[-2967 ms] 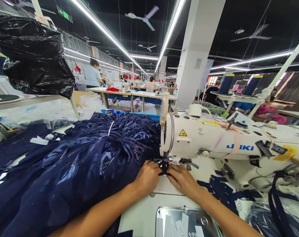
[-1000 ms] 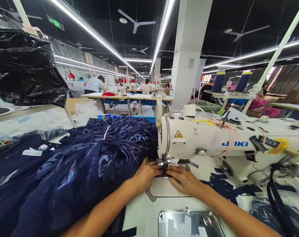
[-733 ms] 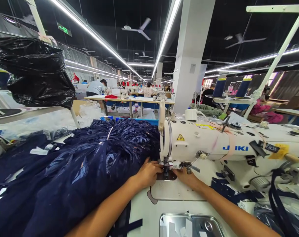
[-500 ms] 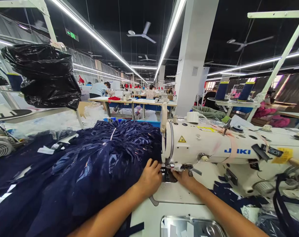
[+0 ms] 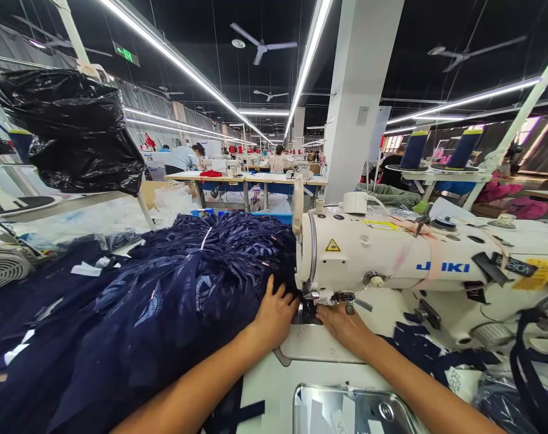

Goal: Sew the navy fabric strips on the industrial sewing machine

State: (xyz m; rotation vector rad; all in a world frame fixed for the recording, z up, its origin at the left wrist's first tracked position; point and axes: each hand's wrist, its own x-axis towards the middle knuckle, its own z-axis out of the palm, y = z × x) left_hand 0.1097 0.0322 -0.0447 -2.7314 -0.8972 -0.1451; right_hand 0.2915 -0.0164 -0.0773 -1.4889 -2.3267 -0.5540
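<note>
My left hand (image 5: 278, 312) is at the left side of the needle area, its little finger raised and the other fingers bent down onto navy fabric (image 5: 237, 313). Its thumb is hidden, and the fingers look closed on the fabric's edge. My right hand (image 5: 346, 324) lies low on the other side of the presser foot (image 5: 308, 312), its fingers together and pointing left. What its fingertips pinch is too dark and small to make out. Above both hands is the head of a white JUKI sewing machine (image 5: 373, 250). A large navy bundle bound by a white tie (image 5: 205, 239) lies beside my left arm.
A metal tray (image 5: 296, 404) with white labels sits at the table's front. Navy scraps (image 5: 421, 349) lie right of my right arm. A black plastic bag (image 5: 81, 132) hangs at left. Thread cones (image 5: 413, 149) stand at right. Other people work at tables behind.
The view has shifted slightly. My left hand's fingers have spread a little, with the little finger lifted higher. More of the back of my right hand shows beside the presser foot.
</note>
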